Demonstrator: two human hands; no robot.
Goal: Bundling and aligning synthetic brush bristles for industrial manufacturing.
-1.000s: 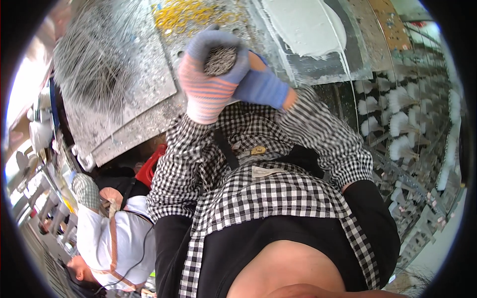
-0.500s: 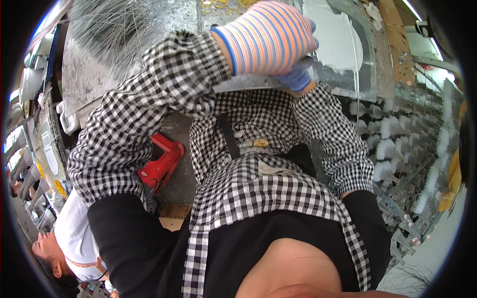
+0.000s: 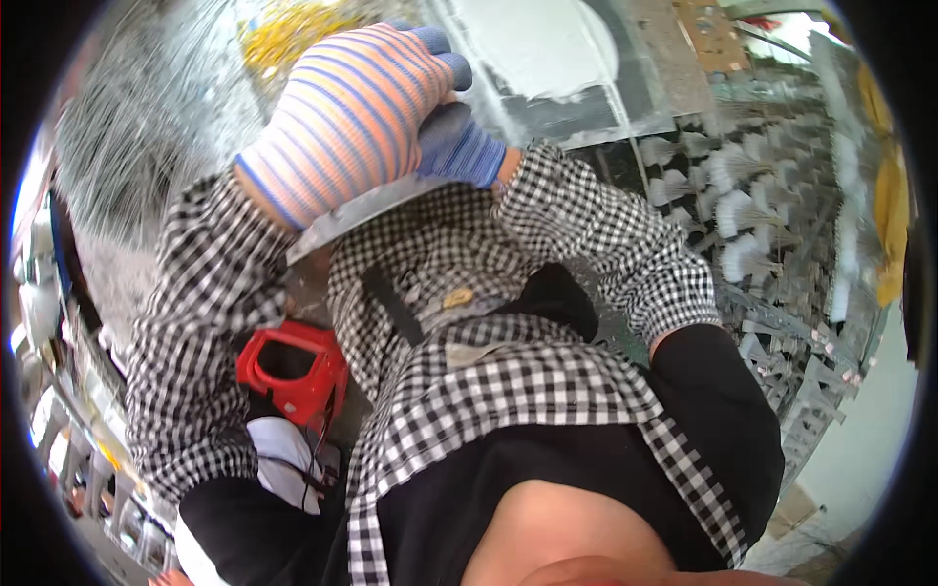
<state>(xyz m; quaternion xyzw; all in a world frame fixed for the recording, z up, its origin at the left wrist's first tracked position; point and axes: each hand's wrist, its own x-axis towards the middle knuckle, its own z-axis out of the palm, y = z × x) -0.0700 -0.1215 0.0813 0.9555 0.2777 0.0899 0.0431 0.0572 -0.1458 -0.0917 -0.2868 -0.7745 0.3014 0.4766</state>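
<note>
My left hand [image 3: 357, 112], in a pink-orange glove with blue stripes, is curled above the work table [image 3: 337, 220] near its front edge. My right hand [image 3: 457, 146], in a blue glove, is closed and pressed against the left one. Whatever lies between the fingers is hidden by the left glove. Beyond and to the left of them spreads a big heap of loose grey bristles [image 3: 127, 156]. Yellow scraps [image 3: 288, 37] lie just past my left hand. White paste [image 3: 547, 49] coats a flat dark plate [image 3: 625, 98] to the right of both hands.
Many brushes with white bristles [image 3: 738, 210] stand in rows on a rack at the right. A red plastic stool or holder [image 3: 293, 366] sits low by my left arm. Something yellow [image 3: 884, 195] hangs at the far right. White clothing of another person shows at lower left.
The view has turned, and the bristle heap and paste plate sit farther left in it. Both hands stay together and appear closer to the yellow scraps. The red object shows more fully.
</note>
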